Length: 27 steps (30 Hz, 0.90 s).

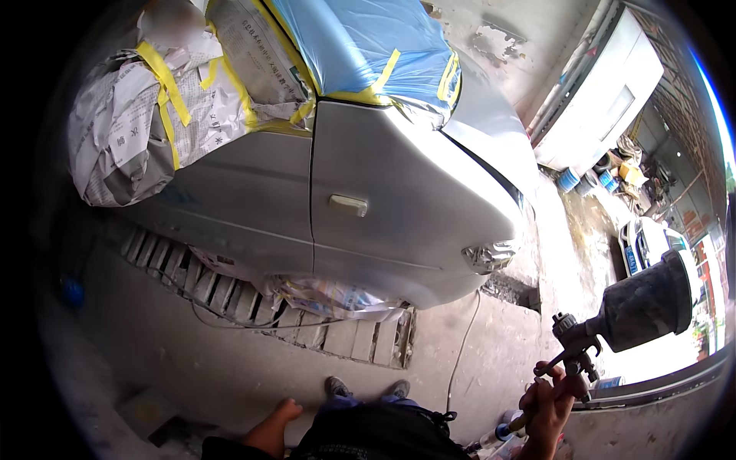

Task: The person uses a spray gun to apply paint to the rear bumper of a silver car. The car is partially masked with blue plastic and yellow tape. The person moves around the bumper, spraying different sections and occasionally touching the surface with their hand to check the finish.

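My right hand [546, 402] holds up a spray gun [579, 349] by its handle, at the lower right. The gun's large dark paint cup [648, 299] tilts out to the right, and a finger lies near the trigger. Low beside my body, my left hand [287, 410] hangs with its fingers curled in and nothing visible in them. In front of me stands a grey car body [383, 176] with a pale door handle [349, 205]. Printed paper [153, 115] and blue plastic film [360, 46], held by yellow tape [165, 80], cover its window areas and one end.
A slatted floor grate [307, 326] runs under the car, with a hose [230, 322] across it. Another hose [464, 345] trails over the concrete. At the right, a bright doorway with a white door panel [606, 92] shows blue buckets [567, 180] and a white car [644, 241].
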Each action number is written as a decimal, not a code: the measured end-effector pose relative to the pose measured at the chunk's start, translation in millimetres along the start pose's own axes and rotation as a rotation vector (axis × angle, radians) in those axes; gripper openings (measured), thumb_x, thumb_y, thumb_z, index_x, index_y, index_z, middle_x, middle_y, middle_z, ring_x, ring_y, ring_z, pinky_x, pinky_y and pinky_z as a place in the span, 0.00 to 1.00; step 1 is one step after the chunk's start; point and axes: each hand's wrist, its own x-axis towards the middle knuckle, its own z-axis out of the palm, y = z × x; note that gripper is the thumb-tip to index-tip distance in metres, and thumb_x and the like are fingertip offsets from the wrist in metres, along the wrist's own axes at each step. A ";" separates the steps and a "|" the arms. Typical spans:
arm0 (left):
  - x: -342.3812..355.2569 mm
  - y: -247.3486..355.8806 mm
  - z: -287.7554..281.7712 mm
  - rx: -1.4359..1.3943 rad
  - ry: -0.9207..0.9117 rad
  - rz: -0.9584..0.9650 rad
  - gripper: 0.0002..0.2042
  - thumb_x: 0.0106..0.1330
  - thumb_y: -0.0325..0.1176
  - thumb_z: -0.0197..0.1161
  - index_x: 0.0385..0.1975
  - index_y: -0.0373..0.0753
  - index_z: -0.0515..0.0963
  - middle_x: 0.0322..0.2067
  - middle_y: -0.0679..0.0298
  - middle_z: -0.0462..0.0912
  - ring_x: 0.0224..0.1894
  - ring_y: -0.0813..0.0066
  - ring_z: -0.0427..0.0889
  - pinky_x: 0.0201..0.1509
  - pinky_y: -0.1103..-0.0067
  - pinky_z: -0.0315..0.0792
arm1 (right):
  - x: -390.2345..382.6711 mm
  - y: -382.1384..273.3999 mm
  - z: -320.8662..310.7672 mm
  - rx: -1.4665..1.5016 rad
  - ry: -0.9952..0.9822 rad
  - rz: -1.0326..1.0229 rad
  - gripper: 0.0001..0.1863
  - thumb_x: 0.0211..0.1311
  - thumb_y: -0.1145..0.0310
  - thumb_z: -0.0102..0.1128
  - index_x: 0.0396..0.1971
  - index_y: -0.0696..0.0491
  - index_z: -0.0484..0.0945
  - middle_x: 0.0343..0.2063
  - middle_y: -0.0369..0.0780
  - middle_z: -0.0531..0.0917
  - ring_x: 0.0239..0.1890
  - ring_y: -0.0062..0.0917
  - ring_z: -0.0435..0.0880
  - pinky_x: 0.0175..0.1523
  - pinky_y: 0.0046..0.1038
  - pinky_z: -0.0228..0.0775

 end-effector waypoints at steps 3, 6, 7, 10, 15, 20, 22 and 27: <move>6.8 -12.6 -0.6 -0.029 -0.019 -0.014 0.24 0.55 0.45 0.58 0.45 0.31 0.76 0.46 0.46 0.78 0.51 0.52 0.76 0.54 0.67 0.70 | 5.2 -11.1 24.4 0.034 -0.111 -0.049 0.09 0.62 0.74 0.51 0.40 0.58 0.66 0.37 0.42 0.75 0.14 0.15 0.70 0.16 0.18 0.63; 3.1 16.6 -12.0 -0.319 0.028 0.019 0.23 0.56 0.44 0.59 0.45 0.32 0.76 0.46 0.48 0.79 0.50 0.54 0.77 0.54 0.68 0.70 | 10.6 -26.7 54.3 0.059 -0.186 -0.015 0.10 0.59 0.72 0.54 0.39 0.58 0.70 0.27 0.40 0.75 0.14 0.17 0.71 0.16 0.20 0.63; 2.1 23.8 -13.3 -0.313 0.093 0.065 0.23 0.56 0.44 0.60 0.45 0.32 0.76 0.46 0.48 0.79 0.50 0.54 0.78 0.53 0.68 0.71 | 12.7 -40.1 70.6 0.095 -0.276 -0.022 0.11 0.59 0.72 0.54 0.40 0.59 0.70 0.27 0.40 0.74 0.14 0.17 0.71 0.16 0.20 0.62; 9.4 43.3 -12.7 -0.300 0.217 0.182 0.21 0.57 0.43 0.61 0.45 0.33 0.77 0.44 0.50 0.80 0.47 0.58 0.79 0.52 0.70 0.72 | 19.0 -54.0 93.6 0.189 -0.471 -0.069 0.13 0.59 0.76 0.51 0.44 0.59 0.69 0.32 0.42 0.76 0.15 0.18 0.72 0.18 0.20 0.66; 12.1 45.9 -7.3 -0.313 0.226 0.157 0.20 0.56 0.43 0.63 0.42 0.33 0.78 0.39 0.53 0.83 0.43 0.62 0.81 0.47 0.72 0.74 | 20.9 -60.9 95.2 0.207 -0.447 -0.129 0.24 0.60 0.75 0.52 0.56 0.59 0.62 0.41 0.45 0.76 0.17 0.18 0.73 0.18 0.21 0.65; 34.1 -13.4 15.0 -0.345 0.146 0.029 0.19 0.53 0.43 0.63 0.38 0.33 0.79 0.35 0.52 0.83 0.39 0.58 0.83 0.46 0.70 0.75 | 9.9 -59.6 56.5 0.132 -0.204 -0.006 0.15 0.57 0.76 0.51 0.45 0.63 0.67 0.23 0.41 0.77 0.13 0.19 0.71 0.18 0.19 0.61; 33.5 -17.2 9.3 -0.382 0.103 -0.038 0.18 0.52 0.42 0.63 0.36 0.32 0.80 0.33 0.53 0.84 0.36 0.59 0.83 0.43 0.70 0.76 | 7.9 -48.1 35.4 0.044 0.005 -0.017 0.18 0.58 0.77 0.49 0.49 0.63 0.63 0.33 0.44 0.77 0.11 0.18 0.69 0.15 0.17 0.59; 36.8 -24.4 2.5 -0.404 0.123 0.015 0.18 0.53 0.42 0.62 0.36 0.32 0.80 0.33 0.52 0.83 0.35 0.59 0.83 0.41 0.69 0.76 | 1.4 -66.1 43.0 0.031 0.149 -0.115 0.18 0.58 0.78 0.48 0.48 0.61 0.60 0.40 0.46 0.74 0.13 0.14 0.69 0.13 0.18 0.63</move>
